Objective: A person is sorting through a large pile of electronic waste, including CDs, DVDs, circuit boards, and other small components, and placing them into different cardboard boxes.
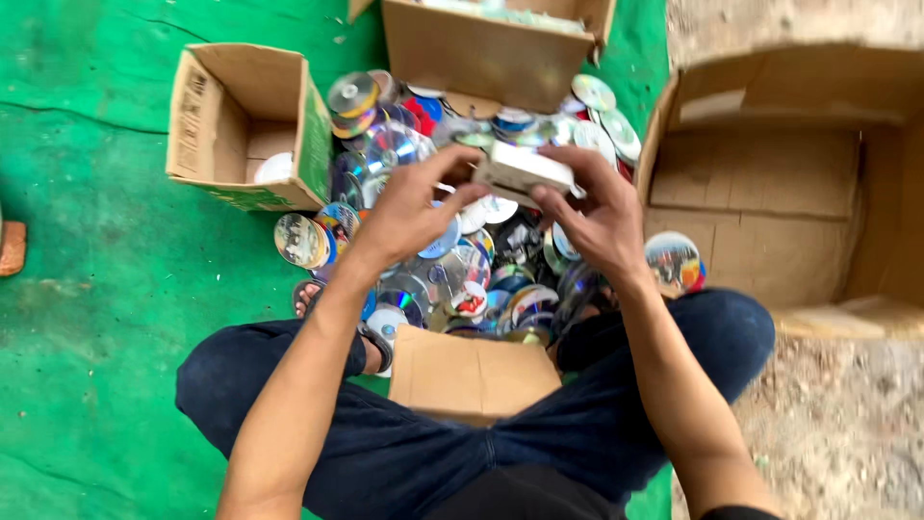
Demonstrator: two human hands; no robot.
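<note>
Discs lie heaped in the middle of the frame, shiny and printed faces mixed, spread over a green mat. From my feed I see both hands raised over the heap near the upper centre, sharing a small white stack of flat pieces. The left hand has its fingers curled onto the stack's left end, the right hand grips its right end with fingers wrapped over the top; both are closed on it. An open brown box stands at upper left with a pale disc inside, another box at top centre, and a large flattened-open carton at right. A smaller cardboard box sits between the person's knees in dark trousers, lower centre. At far right the ground is bare gravel.
</note>
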